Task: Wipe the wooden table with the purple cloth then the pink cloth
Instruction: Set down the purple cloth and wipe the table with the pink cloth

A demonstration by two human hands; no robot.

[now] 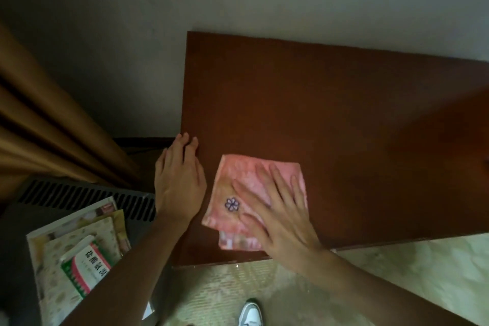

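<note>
Pink cloth (pixel 254 193) lies folded flat on the table (pixel 330 103), near the front-left corner. I read it as light, soft terry: it will bunch or slide if I push from one edge, so pressure through a flat palm over its middle suits best.

Right hand (pixel 277 209) lies flat on it, fingers straight and spread, pressing, not gripping. Left hand (pixel 178 180) rests flat at the table's left edge, fingers straight, holding nothing; likely bracing.

Purple cloth not in view. I judge the pink pass is under way.

Table looks smooth and dark; cloth should glide.

Containers: none on the table. To the left, lower down, a small box (pixel 86 264) with printed characters lies on papers (pixel 53 246); contents cannot be told.
</note>
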